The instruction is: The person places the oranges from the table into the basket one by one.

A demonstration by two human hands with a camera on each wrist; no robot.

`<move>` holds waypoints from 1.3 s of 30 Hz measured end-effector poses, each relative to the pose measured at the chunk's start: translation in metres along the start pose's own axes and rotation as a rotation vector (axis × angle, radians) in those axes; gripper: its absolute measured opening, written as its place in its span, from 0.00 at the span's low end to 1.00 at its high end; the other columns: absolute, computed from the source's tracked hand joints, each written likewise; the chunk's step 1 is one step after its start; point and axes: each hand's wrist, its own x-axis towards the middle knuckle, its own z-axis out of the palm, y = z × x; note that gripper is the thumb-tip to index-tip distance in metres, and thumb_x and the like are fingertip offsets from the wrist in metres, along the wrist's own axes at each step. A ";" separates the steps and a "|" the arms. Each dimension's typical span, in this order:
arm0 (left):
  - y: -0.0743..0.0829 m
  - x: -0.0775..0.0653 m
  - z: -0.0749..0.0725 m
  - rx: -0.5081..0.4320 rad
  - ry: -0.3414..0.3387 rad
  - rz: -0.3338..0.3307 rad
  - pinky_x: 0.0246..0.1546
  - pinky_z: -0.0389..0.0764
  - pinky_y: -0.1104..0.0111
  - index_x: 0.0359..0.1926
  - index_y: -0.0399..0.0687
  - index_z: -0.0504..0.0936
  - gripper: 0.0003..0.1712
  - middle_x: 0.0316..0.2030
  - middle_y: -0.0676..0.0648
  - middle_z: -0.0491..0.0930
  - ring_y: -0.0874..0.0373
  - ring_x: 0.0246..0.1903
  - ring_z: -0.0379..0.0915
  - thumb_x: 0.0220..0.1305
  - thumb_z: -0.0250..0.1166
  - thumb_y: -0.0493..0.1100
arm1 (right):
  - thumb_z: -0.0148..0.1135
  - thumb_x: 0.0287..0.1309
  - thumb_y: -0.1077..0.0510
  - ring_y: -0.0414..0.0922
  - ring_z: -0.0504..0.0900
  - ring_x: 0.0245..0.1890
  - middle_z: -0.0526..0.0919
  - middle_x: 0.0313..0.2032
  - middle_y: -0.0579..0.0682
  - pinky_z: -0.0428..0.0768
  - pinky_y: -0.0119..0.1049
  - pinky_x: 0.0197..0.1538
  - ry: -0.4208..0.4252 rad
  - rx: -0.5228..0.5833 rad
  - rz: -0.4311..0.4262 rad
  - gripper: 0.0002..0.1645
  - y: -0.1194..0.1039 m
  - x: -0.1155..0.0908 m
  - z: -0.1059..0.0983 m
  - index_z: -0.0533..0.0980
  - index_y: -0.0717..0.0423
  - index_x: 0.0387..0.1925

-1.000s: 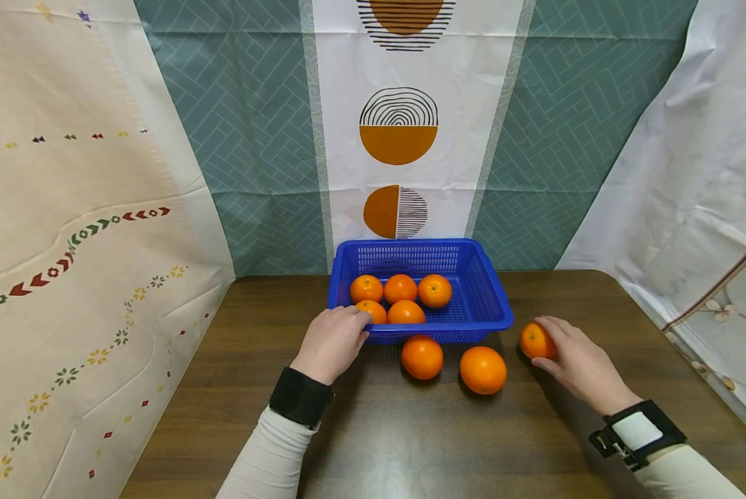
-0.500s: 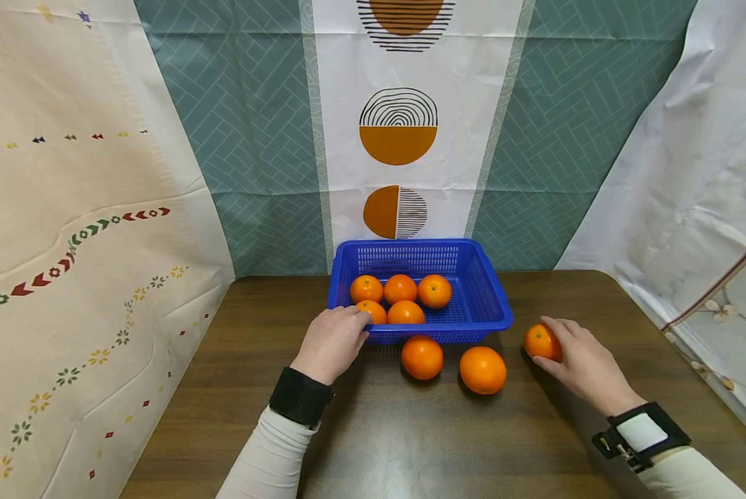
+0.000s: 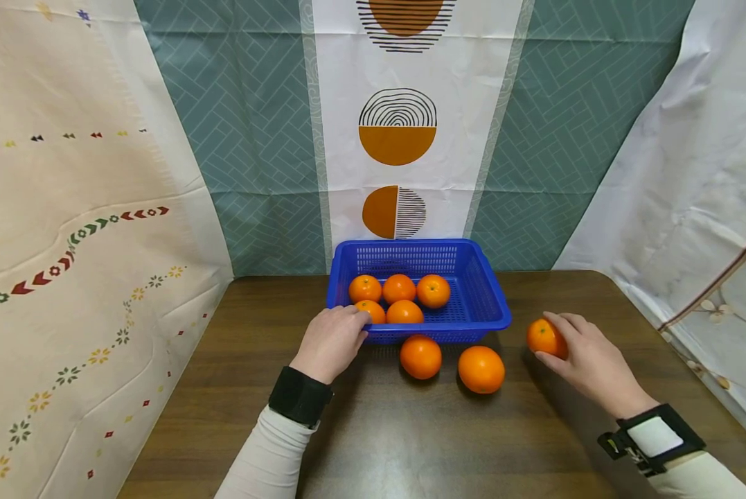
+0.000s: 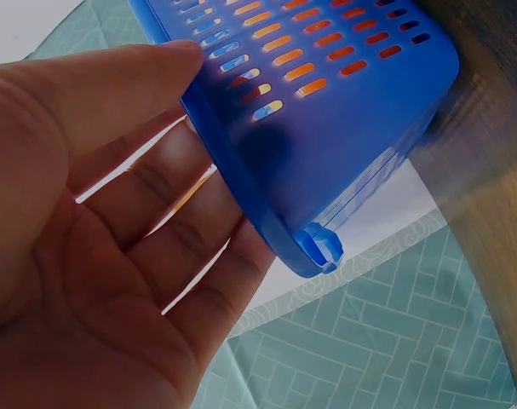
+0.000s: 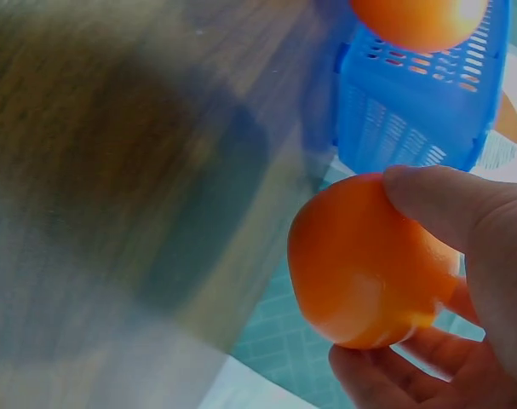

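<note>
A blue slotted plastic basket (image 3: pixel 485 298) stands at the back of the table with several oranges (image 3: pixel 433 291) inside. My left hand (image 3: pixel 330 344) grips its front left rim; the left wrist view puts the thumb (image 4: pixel 130 89) on the near side of the wall and the fingers (image 4: pixel 190 230) behind it. To the right of the basket my right hand (image 3: pixel 587 360) holds one orange (image 3: pixel 545 337). The right wrist view has that orange (image 5: pixel 360 264) between the thumb (image 5: pixel 445 200) above and the fingertips (image 5: pixel 369 375) below.
Two more oranges lie on the brown wooden table (image 3: pixel 410 443) in front of the basket: one orange (image 3: pixel 420 357) near its front wall, another orange (image 3: pixel 481 370) further right. A patterned cloth (image 3: pixel 260 138) hangs behind the table, with pale cloths on both sides.
My right hand and the orange it holds have shifted slightly to the right. The left hand stays on the basket rim, and the other oranges have not moved.
</note>
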 end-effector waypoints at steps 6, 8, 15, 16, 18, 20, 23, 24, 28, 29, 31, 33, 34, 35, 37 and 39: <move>0.000 0.000 0.000 0.000 -0.004 0.001 0.46 0.87 0.54 0.45 0.48 0.90 0.09 0.37 0.47 0.88 0.47 0.37 0.83 0.67 0.81 0.42 | 0.90 0.50 0.54 0.69 0.81 0.52 0.80 0.59 0.68 0.83 0.70 0.47 0.033 0.001 -0.041 0.49 -0.006 0.002 -0.008 0.76 0.63 0.70; 0.000 0.000 0.000 0.001 -0.002 0.002 0.46 0.87 0.54 0.44 0.48 0.90 0.09 0.37 0.47 0.88 0.47 0.37 0.83 0.67 0.81 0.42 | 0.90 0.49 0.54 0.69 0.81 0.52 0.80 0.59 0.67 0.83 0.70 0.47 0.044 0.001 -0.052 0.49 -0.008 0.003 -0.011 0.76 0.63 0.70; -0.001 0.000 0.001 -0.003 0.002 0.004 0.45 0.86 0.54 0.44 0.48 0.90 0.09 0.36 0.47 0.87 0.48 0.36 0.83 0.67 0.81 0.42 | 0.91 0.48 0.53 0.67 0.81 0.52 0.80 0.60 0.65 0.83 0.69 0.46 0.063 0.001 -0.077 0.50 -0.017 0.007 -0.020 0.76 0.61 0.71; -0.001 0.000 0.001 -0.003 0.000 0.004 0.45 0.86 0.54 0.44 0.48 0.90 0.09 0.36 0.48 0.87 0.48 0.36 0.83 0.67 0.81 0.42 | 0.91 0.48 0.53 0.67 0.81 0.53 0.80 0.60 0.65 0.83 0.69 0.46 0.063 0.002 -0.078 0.50 -0.019 0.008 -0.021 0.76 0.61 0.71; -0.001 0.000 0.000 -0.003 -0.003 0.002 0.45 0.86 0.54 0.44 0.48 0.90 0.09 0.36 0.48 0.87 0.48 0.37 0.83 0.67 0.81 0.42 | 0.91 0.49 0.53 0.66 0.81 0.53 0.79 0.61 0.64 0.83 0.69 0.46 0.065 0.002 -0.080 0.51 -0.021 0.009 -0.023 0.76 0.60 0.71; -0.001 0.000 0.000 -0.003 -0.004 0.001 0.46 0.86 0.54 0.44 0.48 0.90 0.09 0.36 0.47 0.87 0.48 0.37 0.83 0.67 0.81 0.42 | 0.91 0.49 0.53 0.66 0.80 0.54 0.79 0.61 0.64 0.83 0.69 0.46 0.063 0.001 -0.082 0.50 -0.025 0.011 -0.026 0.75 0.60 0.71; -0.001 0.001 0.000 -0.005 -0.006 0.000 0.46 0.86 0.54 0.44 0.48 0.90 0.09 0.36 0.47 0.87 0.48 0.37 0.83 0.67 0.81 0.42 | 0.90 0.50 0.53 0.66 0.80 0.55 0.79 0.61 0.65 0.83 0.69 0.47 0.065 0.001 -0.088 0.50 -0.029 0.015 -0.029 0.76 0.60 0.71; -0.001 0.001 0.000 -0.005 -0.006 -0.001 0.46 0.86 0.54 0.44 0.48 0.90 0.09 0.37 0.48 0.87 0.48 0.37 0.83 0.67 0.81 0.42 | 0.90 0.50 0.54 0.66 0.80 0.55 0.79 0.61 0.64 0.83 0.69 0.48 0.066 0.004 -0.091 0.49 -0.031 0.017 -0.031 0.76 0.60 0.71; -0.002 0.001 0.001 -0.004 -0.009 -0.004 0.46 0.86 0.54 0.45 0.48 0.90 0.09 0.37 0.48 0.87 0.48 0.37 0.83 0.67 0.81 0.42 | 0.89 0.51 0.55 0.65 0.80 0.56 0.80 0.62 0.64 0.84 0.68 0.49 0.073 0.022 -0.109 0.48 -0.040 0.025 -0.035 0.76 0.60 0.71; -0.002 0.001 0.001 -0.005 -0.010 -0.005 0.46 0.86 0.54 0.45 0.48 0.90 0.09 0.37 0.48 0.87 0.48 0.37 0.83 0.67 0.81 0.42 | 0.89 0.52 0.55 0.65 0.80 0.56 0.80 0.62 0.63 0.84 0.67 0.50 0.074 0.028 -0.114 0.47 -0.043 0.027 -0.036 0.76 0.60 0.71; -0.002 0.001 0.001 -0.005 -0.012 -0.007 0.45 0.86 0.54 0.45 0.48 0.90 0.09 0.37 0.48 0.87 0.48 0.37 0.82 0.67 0.81 0.42 | 0.89 0.52 0.56 0.64 0.80 0.56 0.80 0.61 0.63 0.84 0.67 0.50 0.074 0.038 -0.125 0.47 -0.048 0.031 -0.037 0.76 0.60 0.71; -0.002 0.001 0.001 -0.006 -0.013 -0.007 0.45 0.86 0.54 0.45 0.48 0.90 0.09 0.37 0.48 0.87 0.48 0.36 0.82 0.68 0.81 0.42 | 0.89 0.53 0.55 0.64 0.80 0.56 0.80 0.61 0.63 0.85 0.67 0.50 0.073 0.049 -0.133 0.46 -0.052 0.034 -0.038 0.77 0.60 0.70; -0.002 0.001 0.001 -0.005 -0.013 -0.007 0.45 0.86 0.54 0.45 0.49 0.90 0.09 0.37 0.48 0.87 0.48 0.36 0.82 0.67 0.81 0.42 | 0.89 0.53 0.55 0.64 0.80 0.56 0.80 0.61 0.62 0.85 0.67 0.50 0.071 0.053 -0.135 0.46 -0.055 0.036 -0.038 0.77 0.60 0.70; -0.002 0.001 0.001 -0.005 -0.011 -0.006 0.45 0.86 0.54 0.45 0.49 0.90 0.09 0.37 0.48 0.87 0.48 0.36 0.82 0.67 0.81 0.42 | 0.89 0.54 0.55 0.64 0.80 0.56 0.80 0.61 0.62 0.85 0.67 0.50 0.068 0.057 -0.136 0.45 -0.057 0.038 -0.038 0.77 0.60 0.70; -0.002 0.001 0.001 -0.004 -0.009 -0.003 0.45 0.86 0.54 0.44 0.48 0.90 0.09 0.36 0.48 0.87 0.48 0.36 0.82 0.67 0.81 0.42 | 0.88 0.54 0.54 0.63 0.80 0.57 0.80 0.61 0.62 0.85 0.66 0.50 0.065 0.064 -0.138 0.44 -0.061 0.041 -0.038 0.77 0.60 0.70; -0.002 0.000 0.002 -0.003 -0.006 0.000 0.45 0.86 0.54 0.44 0.48 0.90 0.09 0.36 0.48 0.87 0.48 0.36 0.83 0.67 0.81 0.42 | 0.88 0.55 0.54 0.63 0.80 0.57 0.80 0.62 0.61 0.85 0.66 0.50 0.062 0.067 -0.143 0.44 -0.065 0.044 -0.038 0.78 0.60 0.70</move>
